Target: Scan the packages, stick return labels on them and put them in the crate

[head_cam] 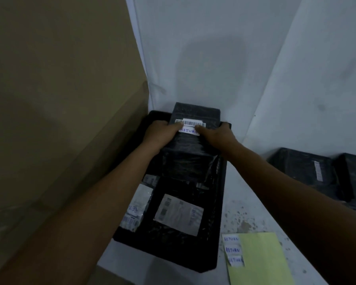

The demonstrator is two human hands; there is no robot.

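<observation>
A black wrapped package (195,114) with a barcode sticker and a white RETURN label (189,131) sits over the far end of the black crate (219,204). My left hand (162,133) grips its left side and my right hand (216,135) grips its right side, with both thumbs on top beside the label. Lower in the crate lie other black packages, one with a large grey shipping label (179,214) and one at the left with a RETURN label (134,210).
A yellow-green sheet (261,260) carrying three RETURN stickers (232,250) lies on the white table to the right of the crate. Two more black packages (304,169) sit at the far right. A brown cardboard wall (59,99) stands on the left, white walls behind.
</observation>
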